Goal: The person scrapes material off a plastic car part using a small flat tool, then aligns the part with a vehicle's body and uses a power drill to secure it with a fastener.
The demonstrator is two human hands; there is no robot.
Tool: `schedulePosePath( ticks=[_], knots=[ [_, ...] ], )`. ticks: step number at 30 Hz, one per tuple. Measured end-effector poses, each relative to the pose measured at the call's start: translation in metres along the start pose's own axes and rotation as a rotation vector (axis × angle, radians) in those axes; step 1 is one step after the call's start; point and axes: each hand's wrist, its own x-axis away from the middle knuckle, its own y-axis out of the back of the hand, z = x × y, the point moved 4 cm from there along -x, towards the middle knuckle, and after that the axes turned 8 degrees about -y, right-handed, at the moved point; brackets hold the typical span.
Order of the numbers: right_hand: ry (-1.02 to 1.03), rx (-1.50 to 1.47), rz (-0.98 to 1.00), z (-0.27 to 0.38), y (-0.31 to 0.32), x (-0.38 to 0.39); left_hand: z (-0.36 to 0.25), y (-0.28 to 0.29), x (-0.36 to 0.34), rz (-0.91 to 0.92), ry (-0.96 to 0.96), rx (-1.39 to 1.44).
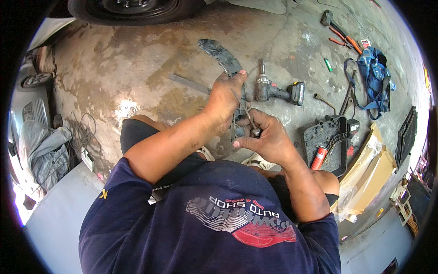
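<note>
The left hand (226, 98) has its fingers wrapped round a curved dark plastic part (221, 55), held up over the concrete floor (127, 68). The right hand (264, 134) pinches a small metal piece (255, 132) just below it. A cordless drill (276, 89) lies on the floor nearby.

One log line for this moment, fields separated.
left hand: grips curved plastic part | right hand: pinches small piece, hidden | drill: on floor
</note>
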Motion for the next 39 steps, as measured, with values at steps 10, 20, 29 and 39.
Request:
schedulePosePath(
  ticks=[10,20,29,39],
  knots=[
    [-0.174,-0.302,-0.663,-0.029,0.065,-0.006,0.035,-0.016,0.016,0.137,0.037,-0.401],
    [-0.233,0.221,-0.033,-0.054,0.064,0.004,-0.023,-0.001,-0.035,0.277,0.004,-0.233],
    [-0.459,0.606,-0.025,-0.156,0.038,-0.034,-0.052,0.004,-0.038,0.386,-0.522,-1.208],
    [0.169,-0.198,-0.364,0.063,0.091,-0.036,-0.148,-0.004,0.031,0.624,-0.731,-1.412]
  ],
)
